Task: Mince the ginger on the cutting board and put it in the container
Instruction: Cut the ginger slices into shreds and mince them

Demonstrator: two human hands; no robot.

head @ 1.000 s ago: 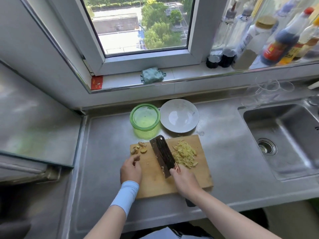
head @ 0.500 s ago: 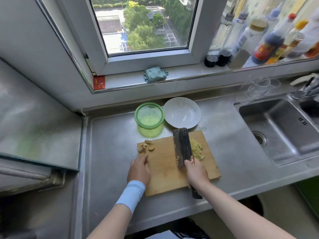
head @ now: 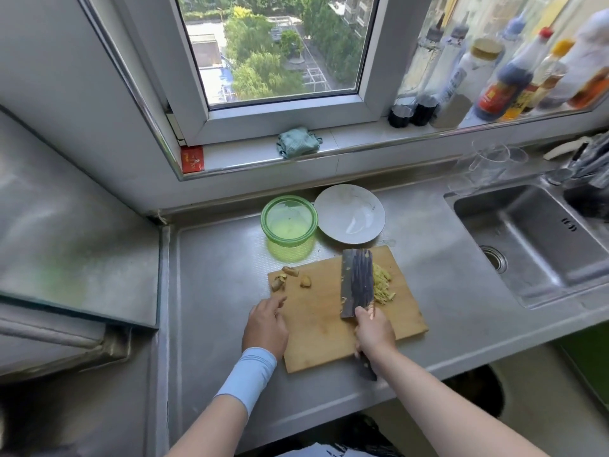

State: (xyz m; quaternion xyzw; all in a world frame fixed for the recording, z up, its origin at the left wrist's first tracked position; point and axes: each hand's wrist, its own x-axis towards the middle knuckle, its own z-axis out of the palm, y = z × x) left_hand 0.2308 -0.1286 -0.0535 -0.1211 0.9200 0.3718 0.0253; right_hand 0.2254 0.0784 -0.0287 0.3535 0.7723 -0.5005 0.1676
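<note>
While our right hand (head: 374, 331) grips the handle of the cleaver (head: 357, 282), its dark blade lies along the wooden cutting board (head: 323, 324), just left of the shredded ginger (head: 383, 284) heaped near the board's far right side. Our left hand (head: 267, 324) rests at the board's left edge with fingers relaxed, holding nothing. A few uncut ginger chunks (head: 290, 278) sit at the far left corner. On the steel surface (head: 224, 291) beyond the board stands the green container (head: 289, 222), beside a white plate (head: 349, 214). A sink (head: 534, 239) lies to the right.
</note>
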